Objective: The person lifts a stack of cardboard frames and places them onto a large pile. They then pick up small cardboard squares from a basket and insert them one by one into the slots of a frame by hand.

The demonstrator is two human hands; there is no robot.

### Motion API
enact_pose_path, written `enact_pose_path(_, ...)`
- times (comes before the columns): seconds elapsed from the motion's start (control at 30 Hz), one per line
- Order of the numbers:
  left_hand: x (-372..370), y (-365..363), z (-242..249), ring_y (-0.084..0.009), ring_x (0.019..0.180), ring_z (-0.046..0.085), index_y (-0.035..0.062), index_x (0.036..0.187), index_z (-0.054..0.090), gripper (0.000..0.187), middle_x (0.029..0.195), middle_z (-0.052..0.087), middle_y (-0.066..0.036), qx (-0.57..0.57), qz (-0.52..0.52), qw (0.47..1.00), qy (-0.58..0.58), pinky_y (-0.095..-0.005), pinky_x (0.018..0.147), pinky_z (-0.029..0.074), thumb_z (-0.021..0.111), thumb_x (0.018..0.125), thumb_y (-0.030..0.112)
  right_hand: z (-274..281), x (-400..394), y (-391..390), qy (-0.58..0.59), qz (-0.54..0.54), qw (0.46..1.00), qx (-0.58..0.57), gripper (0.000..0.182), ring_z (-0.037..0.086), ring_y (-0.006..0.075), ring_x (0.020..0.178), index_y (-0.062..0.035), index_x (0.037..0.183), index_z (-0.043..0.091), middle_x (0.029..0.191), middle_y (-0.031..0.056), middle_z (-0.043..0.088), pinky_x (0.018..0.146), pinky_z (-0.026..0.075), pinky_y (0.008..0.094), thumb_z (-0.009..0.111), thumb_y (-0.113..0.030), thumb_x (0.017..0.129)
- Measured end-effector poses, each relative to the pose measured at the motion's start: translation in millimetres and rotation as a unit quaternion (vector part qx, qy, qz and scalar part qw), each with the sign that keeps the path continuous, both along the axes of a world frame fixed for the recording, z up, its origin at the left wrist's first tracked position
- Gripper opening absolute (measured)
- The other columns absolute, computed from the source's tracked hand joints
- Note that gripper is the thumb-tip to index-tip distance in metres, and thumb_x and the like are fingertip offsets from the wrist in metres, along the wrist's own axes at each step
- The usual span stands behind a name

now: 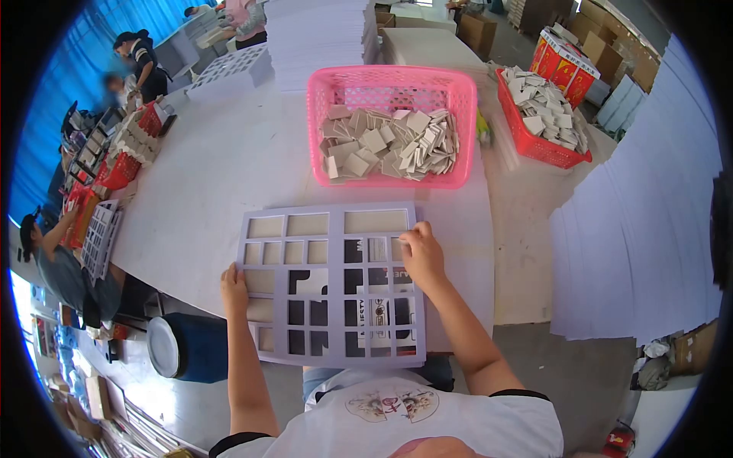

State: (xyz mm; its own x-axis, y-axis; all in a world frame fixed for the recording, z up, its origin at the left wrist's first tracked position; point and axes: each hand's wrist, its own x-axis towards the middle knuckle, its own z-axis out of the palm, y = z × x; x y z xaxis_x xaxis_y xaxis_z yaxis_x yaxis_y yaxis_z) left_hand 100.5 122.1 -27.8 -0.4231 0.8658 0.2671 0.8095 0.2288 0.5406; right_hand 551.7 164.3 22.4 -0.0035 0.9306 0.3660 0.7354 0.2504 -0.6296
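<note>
A white board with rectangular cut-out windows (pixel 337 286) lies before me at the table's front edge. Grey cardboard pieces fill the windows of its top row and left side; through others, black-and-white printed material shows. My left hand (pixel 234 291) grips the board's left edge, its fingers partly hidden. At the upper right windows, my right hand (pixel 424 256) pinches a small grey cardboard piece (pixel 396 249), mostly covered by the fingertips. Just beyond the board stands a pink plastic basket (pixel 315 126) holding many loose grey cardboard pieces (pixel 374 141).
A red basket (pixel 561 157) of similar pieces stands to the right, beside a tall stack of white sheets (pixel 637 221). Another white stack (pixel 317 46) rises behind the pink basket. A blue barrel (pixel 200 347) is at lower left. Several people work along the left side.
</note>
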Motion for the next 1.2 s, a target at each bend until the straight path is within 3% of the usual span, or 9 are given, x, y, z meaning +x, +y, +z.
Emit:
enact_pose_path(0.13,44.8,19.7,38.5,-0.0366,0.122,0.049,0.0027,0.119,0.063,0.031,0.127,0.056,-0.018,0.104,0.046,0.992,0.05,-0.0445,0.103,0.04,0.064,0.088,0.009,8.9,-0.3,-0.5,-0.016,-0.008,1.0,0.004,0.012,0.061,0.0317,0.084,-0.0046,0.091,0.063,0.099,0.0109,0.055,0.07,0.051,0.0415,0.065,-0.002,0.08)
enact_pose_path(0.27,75.1,66.6,48.0,-0.0348,0.12,0.05,0.0053,0.117,0.064,0.031,0.124,0.058,-0.017,0.126,-0.046,0.99,0.032,-0.044,0.103,0.04,0.067,0.086,0.008,-2.0,27.1,30.3,0.105,0.012,0.994,-0.032,0.014,0.061,0.0318,0.089,-0.004,0.094,0.063,0.096,0.0129,0.059,0.074,0.051,0.0428,0.064,-0.002,0.08)
enact_pose_path(0.37,117.6,106.3,61.2,-0.0348,0.116,0.052,0.0051,0.113,0.065,0.028,0.119,0.06,-0.016,0.129,-0.103,0.986,-0.004,-0.0441,0.101,0.041,0.068,0.085,0.008,-18.0,50.7,70.8,0.022,-0.053,0.997,0.042,0.016,0.06,0.0329,0.093,-0.0036,0.098,0.064,0.095,0.0133,0.062,0.08,0.05,0.0423,0.063,-0.001,0.082)
enact_pose_path(0.5,174.1,158.7,58.5,-0.0359,0.111,0.054,0.0046,0.112,0.062,0.03,0.113,0.061,-0.015,0.135,-0.181,0.974,-0.006,-0.0454,0.096,0.043,0.069,0.083,0.01,-65.0,75.7,113.3,-0.144,0.042,0.987,0.063,0.042,0.053,0.0347,0.12,-0.0077,0.122,0.063,0.126,0.0149,0.06,0.099,0.044,0.0413,0.06,0.001,0.081)
enact_pose_path(0.6,213.0,185.7,68.2,-0.0373,0.107,0.056,0.0056,0.118,0.059,0.039,0.112,0.06,-0.015,0.136,-0.186,0.973,0.016,-0.0461,0.091,0.046,0.071,0.082,0.014,-56.9,74.3,113.5,-0.151,0.032,0.988,-0.006,0.048,0.046,0.0337,0.13,-0.0079,0.127,0.06,0.137,0.0153,0.054,0.107,0.037,0.0422,0.06,0.0,0.08)
enact_pose_path(0.7,240.4,204.3,67.6,-0.0385,0.101,0.058,0.0063,0.12,0.056,0.043,0.112,0.059,-0.015,0.123,-0.137,0.982,0.045,-0.0469,0.084,0.048,0.072,0.081,0.019,-61.4,84.7,116.8,-0.144,0.089,0.985,0.014,0.042,0.045,0.0342,0.129,-0.0067,0.124,0.062,0.136,0.0135,0.055,0.108,0.034,0.044,0.059,-0.002,0.082)
enact_pose_path(0.93,234.7,228.5,57.4,-0.0366,0.097,0.061,0.007,0.116,0.059,0.028,0.107,0.062,-0.016,0.057,-0.117,0.992,-0.005,-0.0469,0.081,0.05,0.059,0.088,0.011,-47.0,102.3,89.4,-0.068,-0.02,0.997,0.037,0.04,0.053,0.0323,0.112,-0.0033,0.112,0.065,0.114,0.011,0.06,0.095,0.045,0.0423,0.071,0.0,0.073)
enact_pose_path(1.07,223.2,225.1,55.7,-0.0294,0.085,0.065,0.0035,0.112,0.065,0.026,0.094,0.067,-0.014,0.147,-0.114,0.981,-0.06,-0.0405,0.076,0.051,0.058,0.086,0.004,-38.2,110.2,81.0,-0.07,-0.027,0.997,0.022,0.032,0.055,0.0313,0.106,-0.0016,0.105,0.067,0.105,0.0111,0.06,0.09,0.047,0.0413,0.072,-0.002,0.074)
enact_pose_path(1.2,216.8,174.5,86.5,-0.0161,0.075,0.061,0.0034,0.115,0.066,0.031,0.088,0.065,-0.008,0.08,-0.196,0.96,-0.185,-0.0305,0.071,0.05,0.06,0.085,0.002,-41.3,116.8,80.7,-0.182,0.005,0.981,0.065,0.02,0.06,0.0309,0.091,-0.002,0.101,0.067,0.094,0.0122,0.061,0.082,0.051,0.0411,0.069,-0.008,0.082)
